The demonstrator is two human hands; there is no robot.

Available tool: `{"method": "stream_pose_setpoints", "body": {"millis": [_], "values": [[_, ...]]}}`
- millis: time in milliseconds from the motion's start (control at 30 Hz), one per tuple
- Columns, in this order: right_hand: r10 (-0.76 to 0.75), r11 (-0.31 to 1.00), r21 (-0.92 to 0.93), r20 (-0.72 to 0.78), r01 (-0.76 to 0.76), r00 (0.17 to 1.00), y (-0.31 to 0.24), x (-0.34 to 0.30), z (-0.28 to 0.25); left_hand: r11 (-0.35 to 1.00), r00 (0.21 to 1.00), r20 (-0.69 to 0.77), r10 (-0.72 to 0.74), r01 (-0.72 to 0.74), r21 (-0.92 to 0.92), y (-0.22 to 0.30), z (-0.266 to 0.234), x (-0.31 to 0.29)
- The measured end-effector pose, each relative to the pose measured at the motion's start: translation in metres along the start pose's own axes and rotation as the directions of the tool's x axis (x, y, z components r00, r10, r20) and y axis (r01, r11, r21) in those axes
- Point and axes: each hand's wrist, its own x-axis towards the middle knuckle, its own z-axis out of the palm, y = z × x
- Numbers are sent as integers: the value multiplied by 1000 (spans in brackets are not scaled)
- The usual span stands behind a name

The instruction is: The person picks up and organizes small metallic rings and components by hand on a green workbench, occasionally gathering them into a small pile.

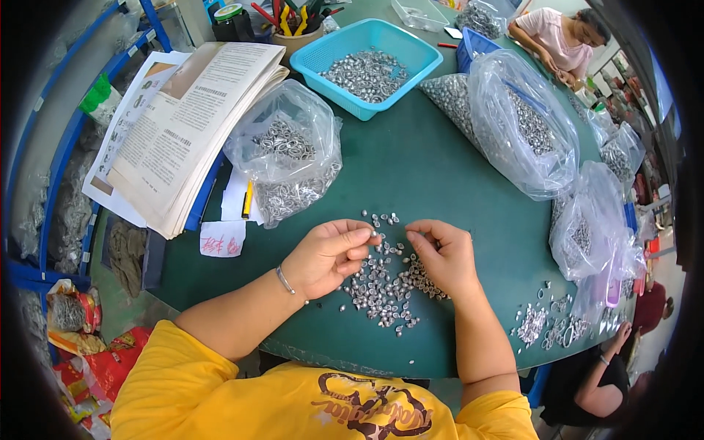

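Observation:
My left hand (pixel 330 253) is raised over the table, thumb and forefinger pinched on a small silver metal piece (pixel 375 234). Facing it, my right hand (pixel 446 257) has its thumb and fingertips pressed together; whatever it may hold is hidden or too small to make out. Below and between both hands spreads a loose pile of small silver metal pieces (pixel 381 293), oval or bead-like. Darker, brownish ring-shaped pieces (pixel 419 279) lie at the pile's right side, partly under my right hand.
Beyond my hands stand a clear bag of metal rings (pixel 293 176) and a blue basket of metal pieces (pixel 367 108). More filled bags (pixel 524 125) line the right. Newspapers (pixel 183 125) lie at left. Small parts (pixel 546 326) lie near right. Other people (pixel 565 40) sit around the table (pixel 396 172).

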Motion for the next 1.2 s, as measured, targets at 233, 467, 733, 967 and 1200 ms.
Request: {"method": "stream_pose_setpoints", "body": {"millis": [233,467,733,967,1200], "values": [[-100,979,-167,103,117,990,2,-3,-1,992,994,42,101,-98,-79,10,-13,-1],[-19,996,-86,153,33,988,6,-2,0,457,824,7,566,-321,830,-5,4,0],[73,950,297,79,-94,994,11,6,5,-305,776,375,507,-245,920,-5,9,16],[-279,898,-334,68,285,958,6,4,27,-391,790,389,473,-208,897,-9,5,18],[126,846,510,94,-157,988,5,5,4,380,901,111,419,-285,880,0,7,11]]}}
